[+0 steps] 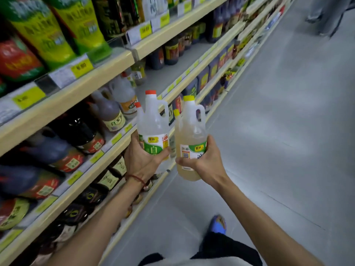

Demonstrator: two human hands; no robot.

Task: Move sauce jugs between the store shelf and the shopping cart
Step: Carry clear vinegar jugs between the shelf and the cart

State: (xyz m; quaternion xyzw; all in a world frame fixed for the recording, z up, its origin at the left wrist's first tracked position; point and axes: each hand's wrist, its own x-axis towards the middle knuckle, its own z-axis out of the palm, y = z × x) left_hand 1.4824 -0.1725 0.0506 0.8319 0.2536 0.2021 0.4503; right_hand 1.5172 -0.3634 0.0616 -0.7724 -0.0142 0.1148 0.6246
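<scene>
My left hand (pixel 141 160) grips a clear jug with a red cap (pixel 154 121) around its green-labelled base. A smaller red-capped bottle seems taped to its left side. My right hand (pixel 203 160) holds a pale yellow jug with a yellow cap (pixel 189 129), which also carries a small attached bottle. Both jugs stand upright and almost touch, in front of the middle shelf's edge (pixel 115 150). On that shelf stand more handled jugs (pixel 123 93) and dark sauce jugs (pixel 80 131). No shopping cart is visible.
Shelving runs along the left into the distance: green bags (pixel 57 29) on top, dark bottles (pixel 171 50) further along, low jars (pixel 107 179) below. Grey aisle floor (pixel 278 112) lies to the right. My blue shoe (pixel 218 224) is below. A person's legs (pixel 324 14) stand far right.
</scene>
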